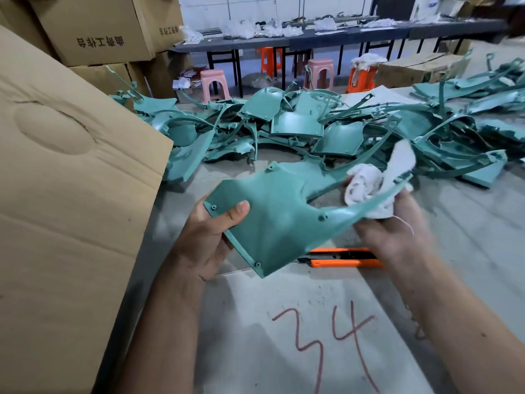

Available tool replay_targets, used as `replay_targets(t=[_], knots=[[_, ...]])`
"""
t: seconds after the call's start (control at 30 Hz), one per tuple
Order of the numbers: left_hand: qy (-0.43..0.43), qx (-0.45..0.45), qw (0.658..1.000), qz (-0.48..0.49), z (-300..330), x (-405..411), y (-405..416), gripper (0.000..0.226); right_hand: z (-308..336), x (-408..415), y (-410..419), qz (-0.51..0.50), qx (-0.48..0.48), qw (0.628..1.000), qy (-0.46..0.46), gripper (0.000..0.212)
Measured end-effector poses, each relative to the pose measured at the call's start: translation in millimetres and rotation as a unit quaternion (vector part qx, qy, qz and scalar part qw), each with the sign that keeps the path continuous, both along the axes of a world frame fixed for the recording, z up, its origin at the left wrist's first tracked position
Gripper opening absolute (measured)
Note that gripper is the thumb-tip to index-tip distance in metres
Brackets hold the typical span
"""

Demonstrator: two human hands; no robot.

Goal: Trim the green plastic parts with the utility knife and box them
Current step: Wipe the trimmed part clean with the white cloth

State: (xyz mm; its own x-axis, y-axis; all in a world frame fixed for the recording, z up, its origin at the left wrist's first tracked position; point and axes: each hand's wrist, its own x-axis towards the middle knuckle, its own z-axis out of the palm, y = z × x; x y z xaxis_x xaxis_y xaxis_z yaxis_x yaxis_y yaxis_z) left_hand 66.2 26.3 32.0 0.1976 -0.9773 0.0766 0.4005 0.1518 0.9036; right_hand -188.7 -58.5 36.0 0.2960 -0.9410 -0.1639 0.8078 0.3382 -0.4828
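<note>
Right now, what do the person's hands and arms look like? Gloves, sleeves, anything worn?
Both are bare: no gloves on the left hand or the right hand, and no sleeves on either forearm as far as the frame shows. No watch, ring or band is visible on the wrists or fingers.

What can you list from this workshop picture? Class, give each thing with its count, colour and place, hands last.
Held green plastic part: one, green, between both hands.
Pile of green plastic parts: many, green, on the table behind.
White cloth: one, white, in the right hand.
Orange utility knife: one, orange and black, on the table under the held part.
Brown cardboard boxes: several, brown, left side.
Plastic stools: several, pink and orange, background.
Red number 34: one, written on the table.
Left hand: grips the part's corner.
Right hand: holds the cloth.
</note>
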Motion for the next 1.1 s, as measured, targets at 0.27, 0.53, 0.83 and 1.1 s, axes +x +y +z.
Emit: replay_targets(t=[0.27, 0.53, 0.83, 1.1], knots=[[0.196, 0.174, 0.965, 0.007, 1.3, -24.5, -12.1, 0.018, 8.8, 38.2, 13.4, 0.062, -0.046, 0.995, -0.068, 0.040], [0.189, 0.169, 0.967, 0.032, 3.9, -21.9, -10.9, 0.026, 8.5, 20.4, 2.5, 0.004, -0.117, 0.993, -0.030, 0.026], [-0.296, -0.024, 0.955, 0.014, -4.5, 0.4, 0.0, 0.079, 6.2, 16.5, -11.5, -0.140, 0.022, 0.990, -0.025, 0.010], [-0.486, -0.174, 0.842, 0.156, -15.5, -35.4, -12.7, 0.024, 4.1, 21.0, -11.6, -0.171, 0.068, 0.983, 0.030, 0.010]])
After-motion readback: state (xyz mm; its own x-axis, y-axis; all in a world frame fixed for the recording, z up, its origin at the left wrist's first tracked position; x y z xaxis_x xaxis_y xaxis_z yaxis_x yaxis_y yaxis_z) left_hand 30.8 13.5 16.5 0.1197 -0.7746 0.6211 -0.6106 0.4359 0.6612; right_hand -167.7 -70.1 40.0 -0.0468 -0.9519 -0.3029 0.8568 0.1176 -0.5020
